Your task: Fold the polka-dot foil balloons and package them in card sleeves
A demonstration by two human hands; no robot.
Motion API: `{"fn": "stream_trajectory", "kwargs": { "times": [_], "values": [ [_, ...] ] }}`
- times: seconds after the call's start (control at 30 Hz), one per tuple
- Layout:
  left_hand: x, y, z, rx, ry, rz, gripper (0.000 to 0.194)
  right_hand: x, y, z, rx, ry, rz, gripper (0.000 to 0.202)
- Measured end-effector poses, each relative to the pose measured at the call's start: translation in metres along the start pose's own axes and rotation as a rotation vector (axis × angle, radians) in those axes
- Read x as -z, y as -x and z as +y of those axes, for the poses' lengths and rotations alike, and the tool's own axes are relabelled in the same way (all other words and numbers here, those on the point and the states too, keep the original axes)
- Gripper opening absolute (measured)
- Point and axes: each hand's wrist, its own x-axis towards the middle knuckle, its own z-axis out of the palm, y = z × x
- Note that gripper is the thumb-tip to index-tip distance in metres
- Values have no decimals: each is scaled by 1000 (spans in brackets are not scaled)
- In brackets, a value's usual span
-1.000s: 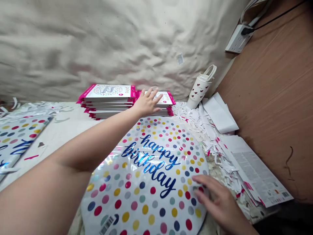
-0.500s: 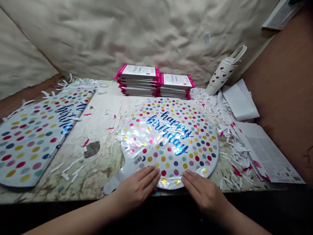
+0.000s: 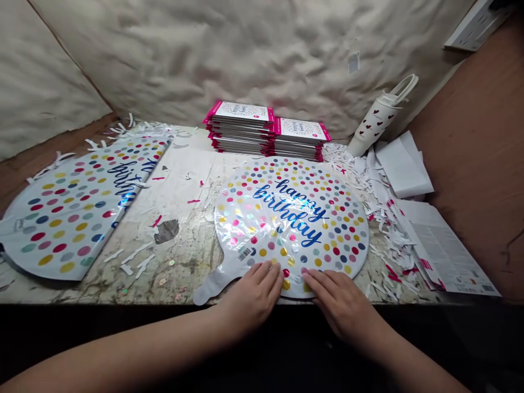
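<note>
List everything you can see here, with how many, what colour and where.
Round balloon: 1, white with multicoloured dots, front centre
Dotted foil piece: at least 1, same pattern, left
Packet stacks: 2, pink and white, back centre
Tumbler: 1, white with dark red hearts, back right
Blank paper: several pieces, white, right
Printed card: at least 1, grey, white and pink, right
Scraps: many, white and pink, both sides
Power strip: 1, white, upper right
Sticker: 1, pale, back wall
Wall covering: cream, behind
Panel: 1, brown, right
Table: 1, whitish, stained, underneath
Hands: 2, bare, on the balloon's near edge
</note>
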Motion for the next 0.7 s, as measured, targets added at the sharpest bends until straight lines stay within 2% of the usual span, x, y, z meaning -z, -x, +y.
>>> {"fn": "stream_trajectory", "kwargs": {
  "times": [0.1,0.2,0.33,0.47,0.6,0.7],
  "values": [
    [-1,-5,2,-87,-26,-5,29,-13,3,-1,71,-1,118,37],
    [1,-6,1,-97,33,-7,27,-19,6,2,13,-200,188,34],
    [4,5,3,27,-14,-25,35,-14,11,6,-66,-487,131,30],
    [8,15,8,-7,-4,8,35,-4,15,9,-112,-658,48,25],
    [12,12,5,73,217,39,28,3,12,7,-122,-603,-9,27],
    [17,6,0,135,352,-102,24,3,9,1,-112,-509,24,31]
  ]
}}
